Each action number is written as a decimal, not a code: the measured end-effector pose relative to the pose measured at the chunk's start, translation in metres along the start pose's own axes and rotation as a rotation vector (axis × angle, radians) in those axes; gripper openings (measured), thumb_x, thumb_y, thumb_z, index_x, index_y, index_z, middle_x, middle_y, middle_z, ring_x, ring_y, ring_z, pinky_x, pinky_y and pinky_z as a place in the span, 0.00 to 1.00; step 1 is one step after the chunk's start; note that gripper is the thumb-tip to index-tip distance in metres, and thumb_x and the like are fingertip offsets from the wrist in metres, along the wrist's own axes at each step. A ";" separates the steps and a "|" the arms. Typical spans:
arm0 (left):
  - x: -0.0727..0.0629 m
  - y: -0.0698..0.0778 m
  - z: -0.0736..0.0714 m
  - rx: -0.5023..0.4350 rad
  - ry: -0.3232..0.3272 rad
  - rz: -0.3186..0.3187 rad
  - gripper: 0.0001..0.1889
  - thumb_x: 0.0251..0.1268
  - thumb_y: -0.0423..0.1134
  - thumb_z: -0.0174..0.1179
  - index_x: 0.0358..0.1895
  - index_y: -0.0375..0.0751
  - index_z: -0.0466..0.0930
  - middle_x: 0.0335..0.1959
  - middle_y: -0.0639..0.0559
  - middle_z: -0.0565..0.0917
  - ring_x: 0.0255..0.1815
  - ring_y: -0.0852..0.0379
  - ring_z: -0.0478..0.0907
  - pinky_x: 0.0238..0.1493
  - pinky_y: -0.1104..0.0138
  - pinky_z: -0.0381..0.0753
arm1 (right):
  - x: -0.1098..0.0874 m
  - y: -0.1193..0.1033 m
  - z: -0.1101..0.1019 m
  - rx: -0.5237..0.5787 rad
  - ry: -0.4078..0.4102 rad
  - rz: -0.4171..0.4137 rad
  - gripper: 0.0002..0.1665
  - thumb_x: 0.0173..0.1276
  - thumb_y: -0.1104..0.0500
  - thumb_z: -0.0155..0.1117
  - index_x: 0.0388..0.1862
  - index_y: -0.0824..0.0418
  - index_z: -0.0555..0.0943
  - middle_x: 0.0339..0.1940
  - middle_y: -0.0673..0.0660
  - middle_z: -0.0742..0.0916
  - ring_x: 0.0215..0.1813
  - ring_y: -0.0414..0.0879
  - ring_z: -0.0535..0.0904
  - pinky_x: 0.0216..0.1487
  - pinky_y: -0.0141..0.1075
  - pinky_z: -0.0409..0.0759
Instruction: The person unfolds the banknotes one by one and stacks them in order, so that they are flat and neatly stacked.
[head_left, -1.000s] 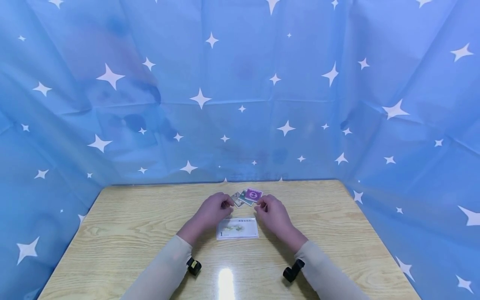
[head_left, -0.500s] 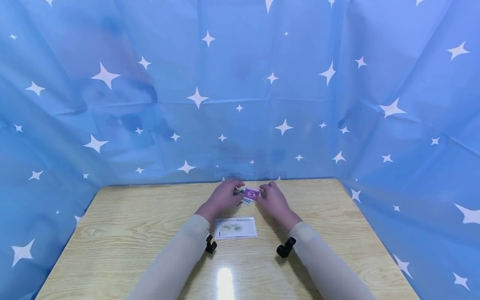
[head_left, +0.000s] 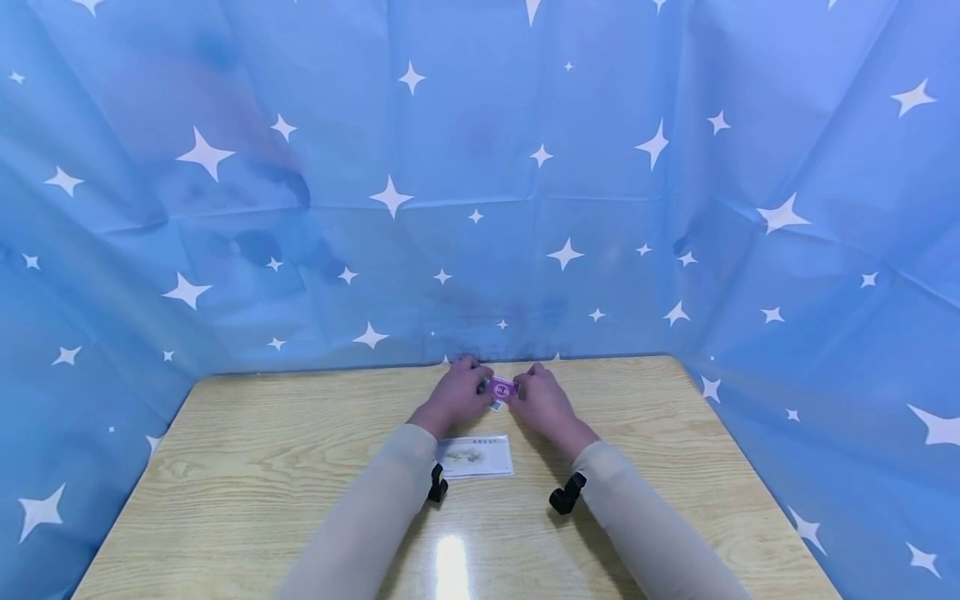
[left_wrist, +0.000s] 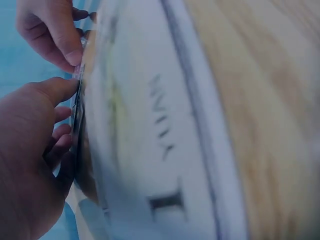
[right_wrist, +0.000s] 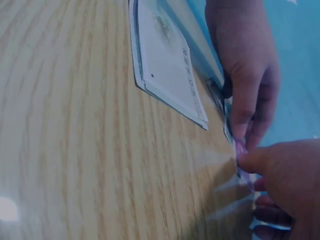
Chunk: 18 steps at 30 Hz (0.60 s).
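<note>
A small purple card (head_left: pixel 502 389) with a round white emblem lies on top of other small cards (head_left: pixel 497 406) near the table's far edge. My left hand (head_left: pixel 458 393) pinches its left end between thumb and fingers. From the other side, my right hand (head_left: pixel 542 401) pinches the right end. In the right wrist view both thumbs meet the purple card (right_wrist: pixel 241 150) close together. The cards underneath are mostly hidden by my left hand. Nearer me lies a white printed note (head_left: pixel 480 457), its "1" and "YUAN" (left_wrist: pixel 161 117) legible in the left wrist view.
The wooden table (head_left: pixel 285 483) has rounded far corners. A blue curtain with white stars (head_left: pixel 480 250) hangs close behind and along both sides. A bright light reflection (head_left: pixel 452 562) shows on the tabletop near me.
Both hands have moved forward to the small cards, the left one also rightward. Their fingers now take hold of the purple card's ends. My left wrist now covers the white note's left end.
</note>
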<state>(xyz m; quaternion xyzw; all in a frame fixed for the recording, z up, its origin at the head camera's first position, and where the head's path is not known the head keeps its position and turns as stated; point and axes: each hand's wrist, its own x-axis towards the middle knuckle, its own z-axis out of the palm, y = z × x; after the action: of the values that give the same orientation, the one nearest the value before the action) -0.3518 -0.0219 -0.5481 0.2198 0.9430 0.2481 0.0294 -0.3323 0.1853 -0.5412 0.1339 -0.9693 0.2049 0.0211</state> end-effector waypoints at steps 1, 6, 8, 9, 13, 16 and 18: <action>0.000 0.000 0.001 0.002 0.003 -0.007 0.29 0.80 0.49 0.66 0.77 0.44 0.79 0.74 0.42 0.75 0.76 0.41 0.71 0.78 0.48 0.73 | 0.000 0.000 0.000 0.009 -0.001 0.002 0.21 0.74 0.53 0.78 0.56 0.68 0.90 0.44 0.58 0.81 0.46 0.52 0.76 0.51 0.49 0.82; 0.003 0.001 0.003 -0.029 0.032 -0.029 0.27 0.77 0.48 0.69 0.74 0.45 0.82 0.69 0.42 0.77 0.72 0.42 0.74 0.75 0.47 0.75 | 0.000 0.002 0.000 0.056 -0.007 0.027 0.27 0.74 0.53 0.79 0.64 0.68 0.87 0.48 0.60 0.82 0.49 0.53 0.78 0.54 0.50 0.83; 0.005 0.001 0.005 -0.036 0.044 -0.033 0.26 0.76 0.47 0.70 0.73 0.44 0.83 0.66 0.42 0.78 0.69 0.42 0.75 0.73 0.48 0.77 | 0.001 0.002 0.000 0.074 -0.011 0.038 0.29 0.74 0.53 0.80 0.65 0.68 0.86 0.49 0.60 0.82 0.49 0.53 0.78 0.54 0.50 0.84; 0.005 0.001 0.006 -0.042 0.049 -0.038 0.26 0.76 0.46 0.70 0.73 0.44 0.83 0.65 0.42 0.78 0.67 0.42 0.75 0.73 0.48 0.77 | 0.001 0.003 0.000 0.084 -0.013 0.043 0.29 0.74 0.53 0.80 0.66 0.68 0.85 0.49 0.60 0.81 0.48 0.53 0.78 0.53 0.50 0.84; 0.006 0.002 0.009 -0.068 0.077 -0.054 0.26 0.74 0.44 0.72 0.72 0.43 0.83 0.65 0.42 0.79 0.67 0.41 0.76 0.72 0.46 0.78 | 0.003 0.005 0.002 0.127 -0.009 0.059 0.28 0.73 0.55 0.81 0.65 0.68 0.85 0.48 0.60 0.81 0.45 0.52 0.78 0.49 0.48 0.83; 0.006 0.004 0.011 -0.068 0.106 -0.047 0.26 0.72 0.42 0.73 0.71 0.43 0.83 0.69 0.41 0.79 0.74 0.38 0.73 0.77 0.43 0.73 | 0.003 0.007 0.004 0.164 0.000 0.065 0.24 0.72 0.57 0.81 0.61 0.67 0.85 0.46 0.59 0.80 0.43 0.51 0.77 0.46 0.46 0.81; 0.006 0.006 0.011 -0.067 0.128 -0.031 0.25 0.71 0.41 0.74 0.69 0.43 0.84 0.71 0.41 0.80 0.78 0.36 0.71 0.79 0.42 0.69 | 0.004 0.009 0.004 0.191 0.004 0.067 0.21 0.73 0.58 0.80 0.58 0.66 0.85 0.45 0.59 0.80 0.42 0.50 0.76 0.44 0.45 0.79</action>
<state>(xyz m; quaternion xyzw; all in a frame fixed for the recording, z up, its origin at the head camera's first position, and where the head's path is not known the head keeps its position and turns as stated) -0.3526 -0.0096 -0.5549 0.1876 0.9374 0.2928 -0.0199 -0.3380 0.1903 -0.5483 0.1027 -0.9493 0.2972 0.0033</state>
